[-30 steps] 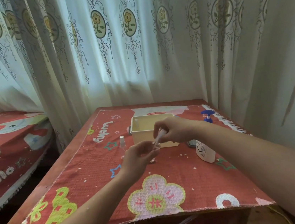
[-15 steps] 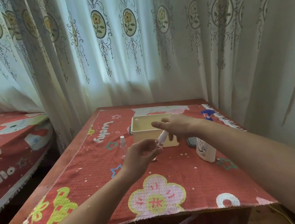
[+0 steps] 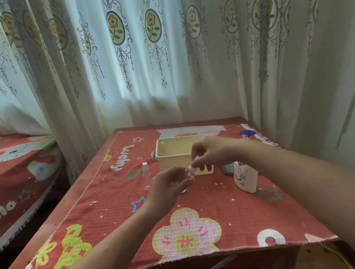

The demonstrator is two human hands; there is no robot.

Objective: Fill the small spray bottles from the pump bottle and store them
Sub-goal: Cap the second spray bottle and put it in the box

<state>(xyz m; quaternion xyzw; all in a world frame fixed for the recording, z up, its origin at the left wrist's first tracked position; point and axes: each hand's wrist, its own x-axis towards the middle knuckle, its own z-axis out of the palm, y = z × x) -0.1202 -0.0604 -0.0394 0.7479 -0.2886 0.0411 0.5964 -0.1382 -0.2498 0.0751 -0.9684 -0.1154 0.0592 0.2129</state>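
Over the middle of the red patterned cloth [image 3: 105, 210] on the wooden table [image 3: 55, 218], the left hand [image 3: 167, 188] is curled around a small clear spray bottle [image 3: 185, 181], held just above the cloth with its neck pointing up and to the right. The right hand [image 3: 213, 152] comes in from the far right side and pinches the bottle's white spray top [image 3: 191, 168] between thumb and fingertips, right at the neck; whether the top is seated or only touching the opening is too small to tell. A second small spray bottle [image 3: 146, 176], capped, stands upright on the cloth just left of the left hand. Behind the hands sits a cream plastic box [image 3: 174, 154], with what looks like another small bottle [image 3: 163, 147] standing in its far left corner. To the right, a white pump bottle [image 3: 245, 176] with a blue pump head [image 3: 247, 134] stands partly hidden by the right forearm, and a dark phone [image 3: 227, 169] lies flat between it and the box. Patterned curtains [image 3: 162, 58] hang behind the table.
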